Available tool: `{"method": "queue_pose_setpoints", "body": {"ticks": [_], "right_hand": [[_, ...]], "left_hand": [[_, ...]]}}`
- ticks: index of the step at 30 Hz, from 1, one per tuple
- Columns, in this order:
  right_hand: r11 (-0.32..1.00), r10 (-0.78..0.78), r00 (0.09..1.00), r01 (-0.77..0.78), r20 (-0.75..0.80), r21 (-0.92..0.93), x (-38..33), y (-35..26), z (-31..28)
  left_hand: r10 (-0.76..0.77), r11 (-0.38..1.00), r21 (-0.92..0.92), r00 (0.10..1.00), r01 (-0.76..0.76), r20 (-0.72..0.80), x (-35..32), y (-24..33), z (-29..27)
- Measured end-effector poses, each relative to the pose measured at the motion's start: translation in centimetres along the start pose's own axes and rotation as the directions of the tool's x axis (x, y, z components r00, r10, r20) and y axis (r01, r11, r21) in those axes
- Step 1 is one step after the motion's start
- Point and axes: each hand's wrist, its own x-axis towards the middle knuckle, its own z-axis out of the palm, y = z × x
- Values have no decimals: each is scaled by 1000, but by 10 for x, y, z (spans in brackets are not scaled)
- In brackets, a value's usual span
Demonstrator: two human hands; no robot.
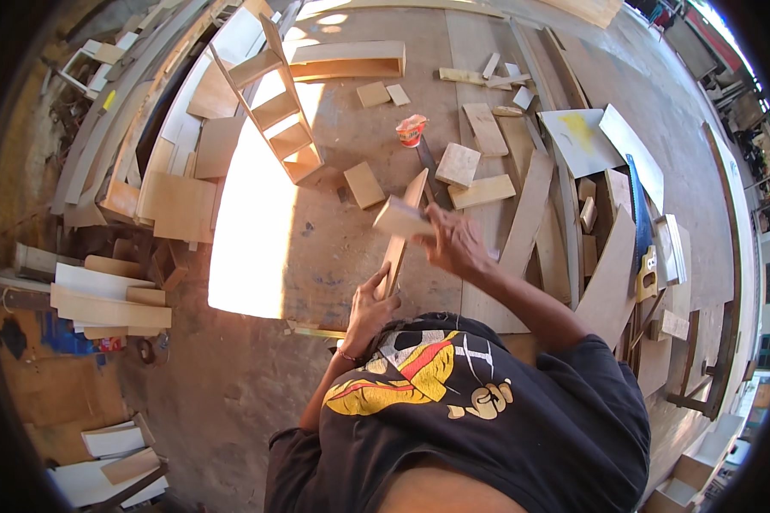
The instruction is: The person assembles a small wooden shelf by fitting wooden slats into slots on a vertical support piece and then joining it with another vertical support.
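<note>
My left hand (371, 309) is closed around the near end of a narrow wooden board (394, 254), which slants away from me over the work surface. In my right hand (459, 244) is a pale rectangular wooden block (399, 219), gripped by its right end. The block lies across the board's upper part and hides some of it; whether its underside touches the wood I cannot tell. Past the board's far end stands a red-and-white cup (411, 129), with a dark flat strip (428, 160) close by. A small wooden piece (364, 185) lies to the left.
An open wooden shelf frame (275, 109) stands at the far left, beside a bright sunlit patch. Offcuts, including a thick block (458, 165), lie to the right. A blue-bladed handsaw (641, 218) rests on stacked boards further right. White and brown panels (111, 299) are piled left.
</note>
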Motion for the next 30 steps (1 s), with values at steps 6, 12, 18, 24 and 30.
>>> {"method": "queue_pose_setpoints", "body": {"ticks": [6,12,18,24,30], "right_hand": [[975,177,973,-193,-147,-109,88,45,10],[997,-70,987,72,-145,7,34,0,14],[994,-100,960,106,-262,10,17,2,23],[976,151,960,-183,-237,-119,94,47,18],[999,-41,999,41,-23,11,11,-4,15]], "left_hand": [[-31,945,-323,999,43,42,4,2,2],[-118,917,-359,978,173,172,7,-2,-13],[-85,915,-378,983,142,164,3,0,-10],[-107,926,-341,978,163,180,8,-3,-13],[-70,860,-485,979,157,192,12,-21,-10]]}}
